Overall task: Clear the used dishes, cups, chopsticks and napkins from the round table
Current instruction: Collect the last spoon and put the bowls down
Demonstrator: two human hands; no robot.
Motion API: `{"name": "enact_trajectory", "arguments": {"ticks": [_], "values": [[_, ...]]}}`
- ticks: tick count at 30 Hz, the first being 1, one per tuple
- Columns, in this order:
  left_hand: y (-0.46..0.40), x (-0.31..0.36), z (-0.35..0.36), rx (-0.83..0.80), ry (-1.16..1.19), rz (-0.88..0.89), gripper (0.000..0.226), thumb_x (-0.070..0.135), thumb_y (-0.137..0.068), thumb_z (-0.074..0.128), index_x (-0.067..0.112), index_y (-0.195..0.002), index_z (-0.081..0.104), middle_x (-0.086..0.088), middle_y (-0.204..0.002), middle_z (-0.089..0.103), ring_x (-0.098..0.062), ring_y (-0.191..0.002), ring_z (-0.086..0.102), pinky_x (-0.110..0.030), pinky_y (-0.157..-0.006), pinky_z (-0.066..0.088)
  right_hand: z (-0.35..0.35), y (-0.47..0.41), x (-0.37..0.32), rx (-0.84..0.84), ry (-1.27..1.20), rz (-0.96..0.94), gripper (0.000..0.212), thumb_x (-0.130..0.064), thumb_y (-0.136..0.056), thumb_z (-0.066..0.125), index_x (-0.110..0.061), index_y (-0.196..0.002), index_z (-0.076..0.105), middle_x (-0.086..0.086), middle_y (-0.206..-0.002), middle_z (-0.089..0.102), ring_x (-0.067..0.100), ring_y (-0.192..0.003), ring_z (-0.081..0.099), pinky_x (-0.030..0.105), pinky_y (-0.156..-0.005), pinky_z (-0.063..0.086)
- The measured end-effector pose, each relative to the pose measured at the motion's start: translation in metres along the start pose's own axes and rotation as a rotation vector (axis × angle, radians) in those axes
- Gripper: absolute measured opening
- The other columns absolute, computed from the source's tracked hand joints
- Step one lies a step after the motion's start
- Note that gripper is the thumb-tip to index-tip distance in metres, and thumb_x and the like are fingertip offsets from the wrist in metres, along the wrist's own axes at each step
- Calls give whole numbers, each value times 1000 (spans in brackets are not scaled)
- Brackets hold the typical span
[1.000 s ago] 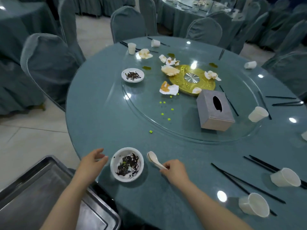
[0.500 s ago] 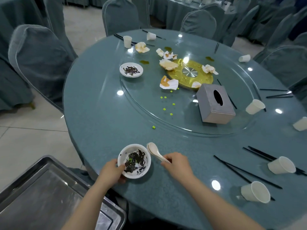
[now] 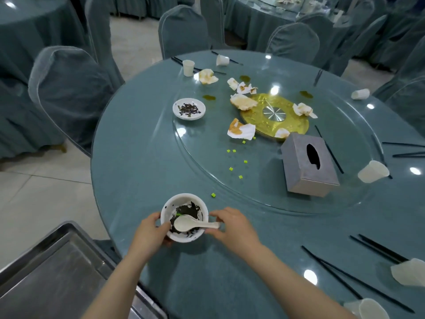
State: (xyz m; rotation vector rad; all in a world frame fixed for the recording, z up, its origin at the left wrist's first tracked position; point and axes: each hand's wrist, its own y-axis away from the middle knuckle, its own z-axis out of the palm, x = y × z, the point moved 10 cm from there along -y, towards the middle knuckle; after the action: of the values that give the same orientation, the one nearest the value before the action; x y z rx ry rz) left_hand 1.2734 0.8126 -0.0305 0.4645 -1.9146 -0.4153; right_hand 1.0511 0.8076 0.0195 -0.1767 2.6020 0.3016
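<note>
writing shows on nothing here, not even the grey tissue box (image 3: 309,165) on the glass turntable (image 3: 207,171). left hand (image 3: 150,236) has its fingers clamped on the near rim of a white bowl (image 3: 184,203) of dark scraps at the bench (image 3: 133,162) edge, while the right hand (image 3: 232,225) pinches the handle of a white spoon (image 3: 192,225) lying in it. farther back a saucer (image 3: 189,109) holds dark bits among crumpled napkins (image 3: 241,131), tipped cups (image 3: 373,172) and black chopsticks (image 3: 349,275); a steel tray (image 3: 57,272) sits just beside the bench, lower left.
</note>
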Motion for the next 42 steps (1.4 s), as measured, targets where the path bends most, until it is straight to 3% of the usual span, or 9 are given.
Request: {"name": "enact_trajectory", "arguments": {"ticks": [6,9,12,14,17,27,34,38,42], "values": [[-16,36,9,46,-24,-12,22,9,-90,55,17,-109,61,-7,-70,71,-17,-48,68,-16,-36,42,-18,-19,55,33,-73,53,72,-61,-74,67,-27,-134,49,-9,-132,52,11,-125,42,25,-105,33],[-24,53,14,42,-29,-17,22,8,-90,54,14,-110,60,-10,-72,71,-13,-44,65,-14,-35,40,-30,-29,94,115,-72,115,67,-57,-81,63,-23,-136,47,-6,-140,47,13,-131,37,23,-108,26],[-38,70,19,33,-35,-26,23,7,-91,52,11,-112,61,-13,-72,72,-15,-46,66,-15,-36,40,-34,-47,131,109,6,170,66,-54,-92,49,-22,-147,32,-5,-157,24,13,-145,14,28,-117,15],[-49,80,22,39,-38,-31,22,9,-91,52,11,-111,60,-10,-68,72,-17,-48,67,-17,-37,40,-35,-56,153,86,40,196,65,-52,-95,42,-22,-150,25,-6,-160,12,16,-147,3,34,-119,12],[-64,93,27,43,-37,-23,22,11,-91,51,13,-111,59,-6,-65,72,-19,-52,69,-24,-47,41,-31,-54,177,77,45,180,61,-44,-98,41,-22,-151,21,-10,-158,3,13,-147,0,30,-119,9],[-115,125,55,69,58,-13,21,16,-88,55,12,-108,60,-5,-59,71,-13,-47,65,-25,-52,43,-41,-40,202,160,-7,143,53,-36,-99,43,-27,-149,27,-15,-156,12,5,-146,4,25,-118,6],[-141,136,83,52,129,-43,20,18,-94,49,7,-107,59,-13,-73,71,-14,-53,66,-24,-52,41,-61,-23,236,223,-84,236,45,-32,-99,46,-27,-143,39,-20,-151,19,-2,-141,4,25,-117,2],[-152,140,101,17,186,-69,16,20,-96,48,11,-108,55,-15,-80,70,-8,-48,65,-19,-47,41,-72,-13,254,270,-86,327,45,-32,-98,47,-26,-142,42,-18,-151,23,6,-145,11,28,-117,1],[-152,139,123,-60,277,-65,22,27,-99,47,12,-113,56,-13,-90,70,-11,-62,69,-25,-63,46,-73,-3,263,272,-41,417,53,-37,-98,44,-23,-148,32,-12,-157,15,9,-146,4,31,-117,-3]]}}
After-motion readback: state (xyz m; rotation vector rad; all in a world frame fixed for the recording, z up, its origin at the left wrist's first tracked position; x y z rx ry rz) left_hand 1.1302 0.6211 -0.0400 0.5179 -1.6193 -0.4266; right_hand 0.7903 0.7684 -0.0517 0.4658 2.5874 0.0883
